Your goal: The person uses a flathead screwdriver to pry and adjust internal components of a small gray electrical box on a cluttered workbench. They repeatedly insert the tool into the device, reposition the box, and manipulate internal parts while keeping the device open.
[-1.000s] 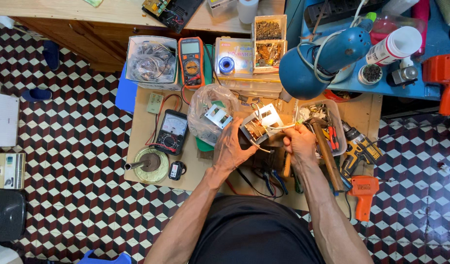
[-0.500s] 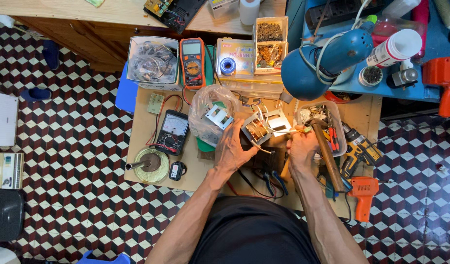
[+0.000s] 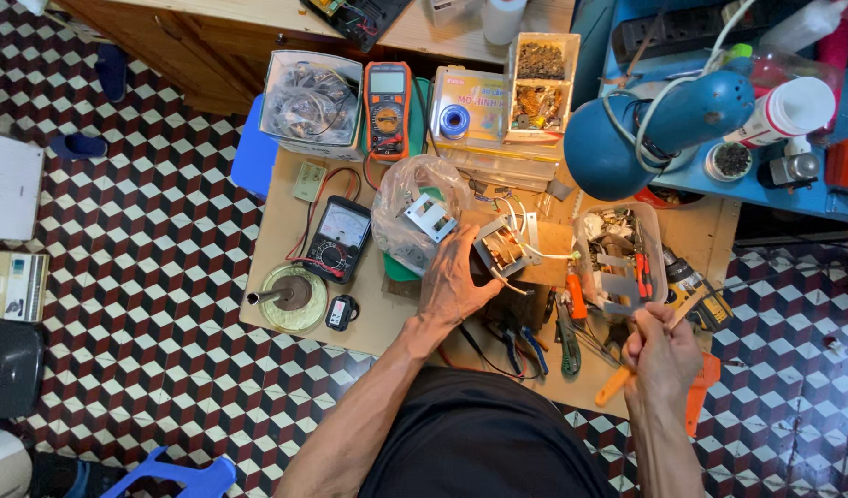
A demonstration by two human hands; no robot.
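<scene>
While gripped at centre frame, transformer (image 3: 500, 249) sits on small board (image 3: 544, 267), copper windings showing, thin wires running off its top. Left hand (image 3: 453, 281) closed around its left side, fingers wrapped over the core. Right hand (image 3: 662, 349), lower right of frame, well apart from the transformer, shut on a wooden handle (image 3: 687, 309) that slants up toward a clear tub (image 3: 620, 254) of metal parts and red-handled tools. Just left of the transformer, plastic bag (image 3: 415, 207) holding a metal bracket. Below, between the two hands, pliers (image 3: 525, 341) and a green-handled tool (image 3: 569, 337) lying on the wooden table (image 3: 286, 212). Further left, black analog meter (image 3: 338, 238) with red lead, and a round tin (image 3: 293, 297) near the table's lower left corner. Upper centre, orange multimeter (image 3: 387, 109), beside a clear box of wires (image 3: 311, 101). Upper right, blue lamp (image 3: 659, 124) over the bench. All round, checkered tile floor (image 3: 138, 277).
</scene>
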